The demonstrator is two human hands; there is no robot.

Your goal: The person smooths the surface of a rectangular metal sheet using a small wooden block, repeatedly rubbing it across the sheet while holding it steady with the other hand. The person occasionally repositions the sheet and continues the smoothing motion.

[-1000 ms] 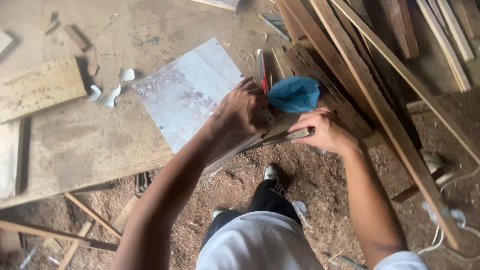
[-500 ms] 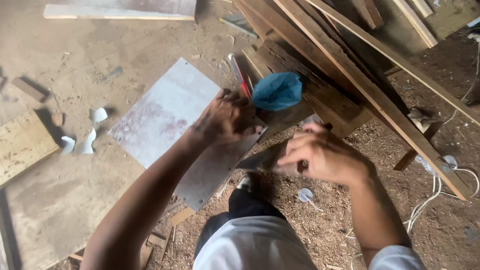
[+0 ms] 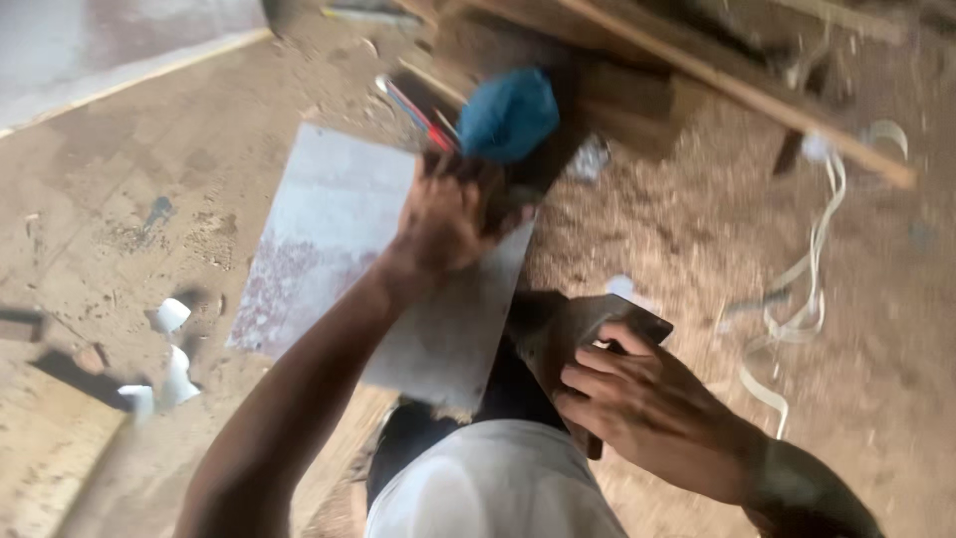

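Workbench: broad, dusty brown surface filling the left half of the head view, scuffed and stained.

Grey sheet: flat rectangular panel, pale grey with a mottled reddish patch near its lower left corner. It lies on the workbench with its right part hanging past the bench edge, above the sawdust-covered floor. Upper right corner is hidden under the left hand.

Left hand: arm reaches up from the lower frame, fingers curled, pressing down on the sheet's upper right edge. Whether the fingers wrap under the edge cannot be made out (motion blur).

Right hand: lower right, knuckles up, fingers closed around a dark flat tool with a squared, metallic-looking end that sits just beside the sheet's lower right edge. The kind of tool is hard to make out; its lower part is covered by the fingers.

Blue cloth: bunched lump just above the left hand, resting against dark timber planks at the top.

Red-handled tools: thin, lying beside the cloth, partly hidden.

White cord: looped on the floor, right side.

White scraps: small pieces on the bench, lower left.
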